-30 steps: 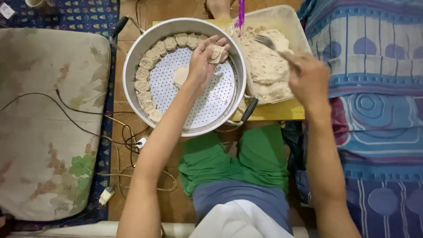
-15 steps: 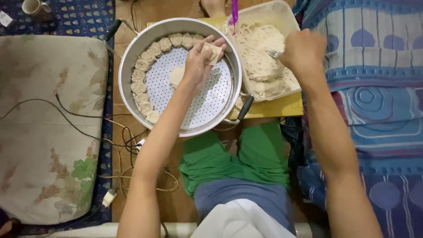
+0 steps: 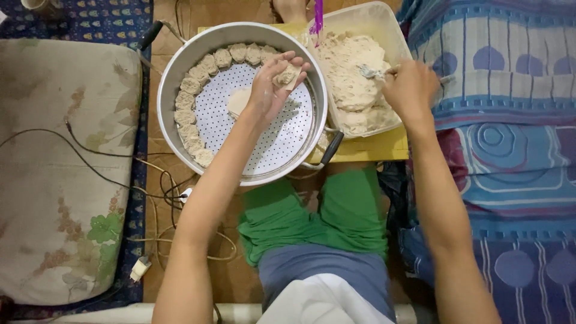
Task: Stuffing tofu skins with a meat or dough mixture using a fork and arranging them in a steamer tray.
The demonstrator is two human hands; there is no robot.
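My left hand (image 3: 271,84) hovers over a round metal steamer pot (image 3: 174,90) and holds a filled dumpling wrapper (image 3: 287,76) between its fingers. Several formed dumplings (image 3: 198,75) line the left and top rim of the pot's perforated white tray (image 3: 282,138). A flat wrapper (image 3: 238,101) lies on the tray just left of that hand. My right hand (image 3: 409,89) grips a metal spoon (image 3: 372,72) whose bowl rests on the pale minced filling (image 3: 351,72) in a clear plastic tub (image 3: 390,30) to the right of the pot.
A yellow board (image 3: 384,150) lies under the tub. A worn floral cushion (image 3: 60,174) sits at the left, with cables and a plug (image 3: 139,268) on the wooden floor. Patterned blue bedding (image 3: 504,156) fills the right. My green shorts (image 3: 336,216) are below the pot.
My right hand moved the spoon left, down onto the filling. My left hand stayed over the pot with the wrapper, shifting slightly.
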